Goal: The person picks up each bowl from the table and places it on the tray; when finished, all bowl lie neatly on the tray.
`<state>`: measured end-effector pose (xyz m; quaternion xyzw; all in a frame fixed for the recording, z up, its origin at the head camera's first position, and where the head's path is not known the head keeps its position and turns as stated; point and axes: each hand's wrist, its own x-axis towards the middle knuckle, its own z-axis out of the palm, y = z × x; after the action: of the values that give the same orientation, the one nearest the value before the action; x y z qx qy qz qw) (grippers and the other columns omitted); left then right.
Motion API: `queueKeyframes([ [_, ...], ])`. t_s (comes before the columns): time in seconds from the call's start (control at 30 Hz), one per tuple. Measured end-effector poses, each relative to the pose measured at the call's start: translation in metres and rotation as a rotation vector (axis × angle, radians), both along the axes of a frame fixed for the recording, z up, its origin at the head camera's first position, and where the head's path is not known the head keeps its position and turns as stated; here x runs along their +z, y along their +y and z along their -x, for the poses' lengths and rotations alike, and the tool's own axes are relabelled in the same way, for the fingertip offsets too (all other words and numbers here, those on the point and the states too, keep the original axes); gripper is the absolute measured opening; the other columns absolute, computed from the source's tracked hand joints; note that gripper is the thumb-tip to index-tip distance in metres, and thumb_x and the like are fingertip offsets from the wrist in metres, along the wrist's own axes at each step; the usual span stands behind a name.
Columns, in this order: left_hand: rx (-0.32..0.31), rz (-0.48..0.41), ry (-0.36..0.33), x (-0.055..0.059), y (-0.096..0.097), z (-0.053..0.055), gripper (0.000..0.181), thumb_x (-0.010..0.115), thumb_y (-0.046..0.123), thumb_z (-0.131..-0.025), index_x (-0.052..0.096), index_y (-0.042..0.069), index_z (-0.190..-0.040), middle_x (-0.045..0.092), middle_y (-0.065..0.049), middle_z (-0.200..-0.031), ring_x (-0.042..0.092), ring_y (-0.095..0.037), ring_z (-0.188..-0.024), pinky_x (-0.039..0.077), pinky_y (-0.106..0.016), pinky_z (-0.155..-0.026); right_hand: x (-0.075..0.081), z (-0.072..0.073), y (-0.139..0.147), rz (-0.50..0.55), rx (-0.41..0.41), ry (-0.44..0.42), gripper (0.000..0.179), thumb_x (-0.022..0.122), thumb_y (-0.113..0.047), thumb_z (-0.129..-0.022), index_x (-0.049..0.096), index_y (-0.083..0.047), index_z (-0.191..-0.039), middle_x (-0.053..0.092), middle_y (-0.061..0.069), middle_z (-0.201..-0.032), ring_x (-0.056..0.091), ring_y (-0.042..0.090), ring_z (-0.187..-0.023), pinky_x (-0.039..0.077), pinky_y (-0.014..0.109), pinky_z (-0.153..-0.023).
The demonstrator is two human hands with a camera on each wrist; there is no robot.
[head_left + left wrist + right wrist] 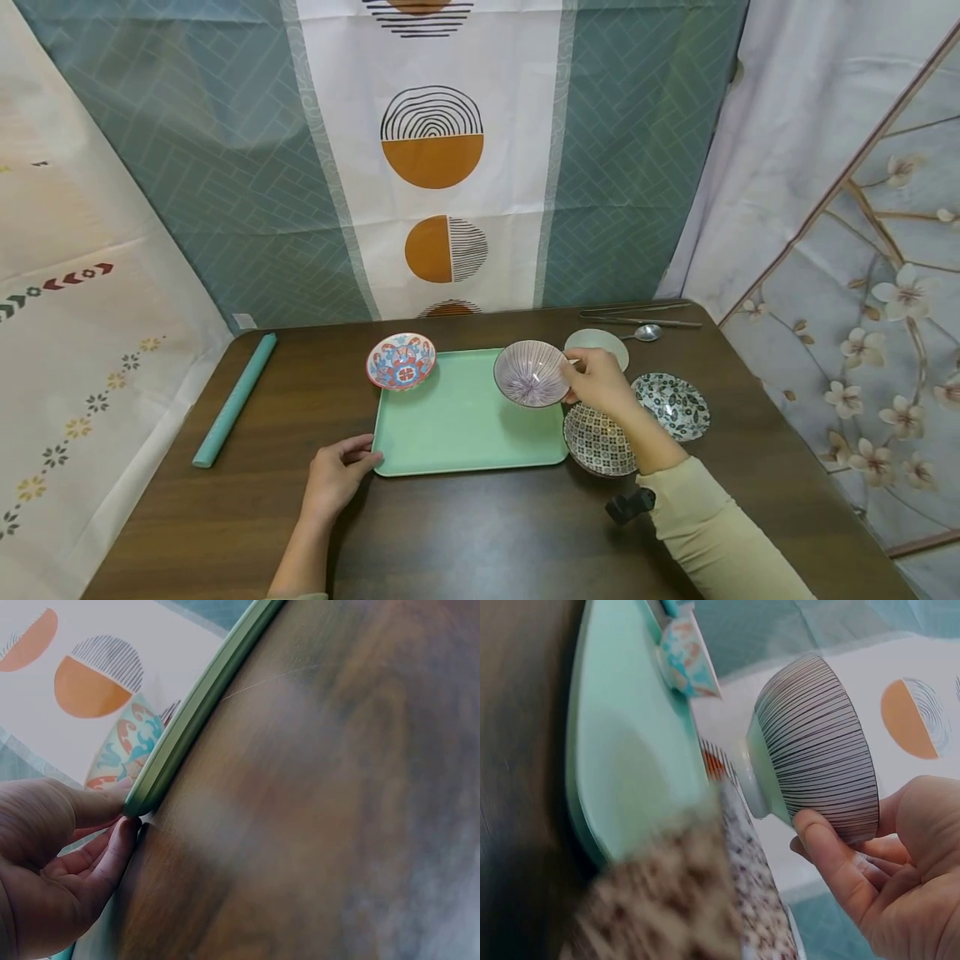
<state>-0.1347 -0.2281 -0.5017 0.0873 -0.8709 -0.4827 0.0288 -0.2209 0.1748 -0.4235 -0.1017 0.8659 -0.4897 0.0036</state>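
hovering above the right part of a mint-green rectangular tray (465, 433), a round white bowl with fine dark radiating lines (528, 375) is held by the right hand (602, 385), its grip narrowed to a pinch at the rim. the left hand (339, 475) has its grip closed on the tray's near left corner. at the far left corner sits a red, blue and white patterned bowl (401, 362). just beside the tray's right edge stands a brown-and-white patterned bowl (596, 446), near a green-and-white floral bowl (675, 406). behind the right hand are a pale round dish (603, 337) and a shiny metal spoon (647, 332). a teal cylindrical roll (235, 402) lies leftward on the dark brown wooden bench (465, 533).
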Motion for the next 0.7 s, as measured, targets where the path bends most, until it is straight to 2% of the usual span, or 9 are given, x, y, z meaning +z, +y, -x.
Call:
queueKeyframes([
  [0.13,-0.002,0.001,0.002,0.0,0.0,0.0,0.032,0.079,0.008,-0.088,0.073,-0.002,-0.117,0.074,-0.009,-0.092,0.067,-0.02,-0.088,0.051,-0.02,-0.068,-0.004,-0.003,-0.017,0.001,0.022,-0.009,0.026,0.055,-0.004,-0.102,0.067,0.007,-0.122,0.073,0.018,-0.082,0.07,0.02,-0.056,0.059,0.044,-0.057],
  [0.3,-0.002,0.001,0.0,0.0,0.001,0.001,0.031,0.079,0.009,-0.088,0.073,-0.002,-0.117,0.074,-0.009,-0.093,0.067,-0.019,-0.089,0.05,-0.02,-0.068,-0.007,-0.006,-0.036,0.019,0.059,-0.036,0.027,0.056,-0.004,-0.101,0.066,0.007,-0.124,0.074,0.017,-0.083,0.07,0.02,-0.055,0.058,0.049,-0.06],
  [0.5,-0.005,0.002,0.0,0.0,0.0,0.0,0.031,0.078,0.008,-0.089,0.073,-0.003,-0.117,0.074,-0.01,-0.093,0.067,-0.02,-0.089,0.05,-0.02,-0.07,-0.009,-0.011,-0.062,0.031,0.08,-0.052,0.027,0.058,-0.004,-0.1,0.067,0.006,-0.123,0.074,0.015,-0.082,0.069,0.018,-0.053,0.058,0.047,-0.058],
  [0.7,-0.016,0.042,0.015,0.002,0.001,-0.004,0.031,0.078,0.007,-0.089,0.073,-0.005,-0.116,0.074,-0.011,-0.094,0.069,-0.022,-0.089,0.051,-0.02,-0.069,-0.015,-0.018,-0.086,0.045,0.105,-0.054,0.025,0.058,-0.004,-0.1,0.069,0.005,-0.121,0.074,0.015,-0.079,0.068,0.016,-0.051,0.058,0.038,-0.053],
])
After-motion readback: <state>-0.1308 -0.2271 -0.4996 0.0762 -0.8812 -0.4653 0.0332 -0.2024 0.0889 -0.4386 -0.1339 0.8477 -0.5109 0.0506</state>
